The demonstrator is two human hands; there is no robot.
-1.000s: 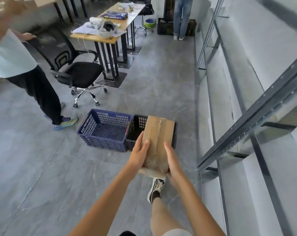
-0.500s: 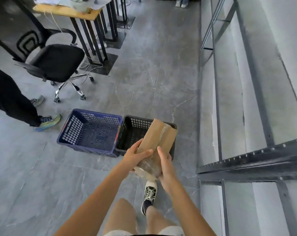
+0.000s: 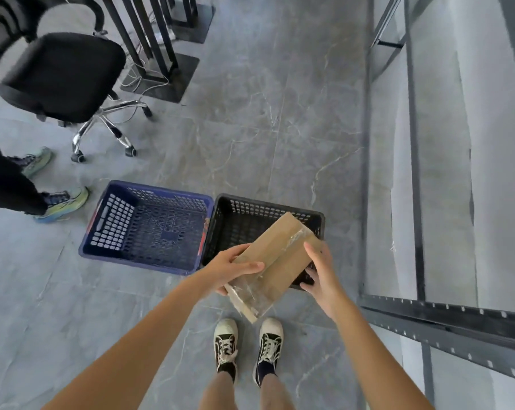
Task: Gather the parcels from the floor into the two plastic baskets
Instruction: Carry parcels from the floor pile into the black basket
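Parcel: a brown cardboard parcel with clear tape along it, held tilted between the two hands, its far end over the black basket, its near end toward the person's shoes.
Left hand: the left hand grips the parcel's left edge, thumb across the top and fingers curled beneath.
Right hand: the right hand lies against the parcel's right side, fingers spread and fairly straight, thumb on the top edge.
Black basket: the black basket sits on the floor just beyond the hands, partly under the parcel.
Blue basket: the blue basket touches it, to the left of the left hand.
Change: half a second ago the parcel was steeper and the hands closer together; now it lies flatter, lower over the black basket, and the right hand has opened.
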